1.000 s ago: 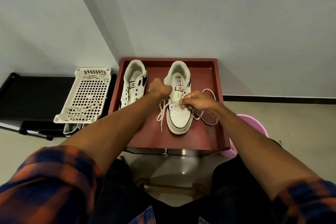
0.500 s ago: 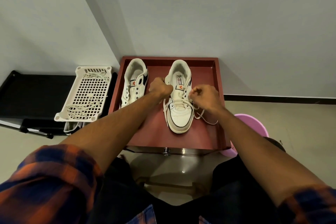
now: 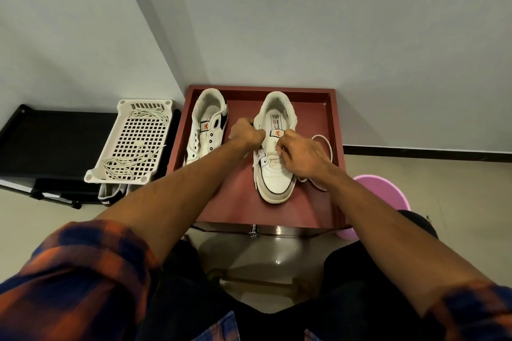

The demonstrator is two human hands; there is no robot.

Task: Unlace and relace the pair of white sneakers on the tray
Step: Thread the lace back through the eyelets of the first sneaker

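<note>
Two white sneakers stand on a dark red tray (image 3: 313, 210). The left sneaker (image 3: 206, 124) has bare eyelets and no lace. The right sneaker (image 3: 275, 174) carries a white lace (image 3: 325, 144) whose free end loops out to its right. My left hand (image 3: 243, 133) grips the left side of the right sneaker's upper, fingers curled. My right hand (image 3: 300, 153) lies over the tongue and eyelets and pinches the lace there. The eyelets under my right hand are hidden.
A white perforated basket (image 3: 130, 144) with a loose lace in it sits on a black shelf (image 3: 52, 141) left of the tray. A pink tub (image 3: 385, 196) stands on the floor to the right. The wall is just behind the tray.
My right hand went out to the right with the lace, then came back over the tongue. The lace that trailed on the sneaker's left is drawn in. My left hand stays put.
</note>
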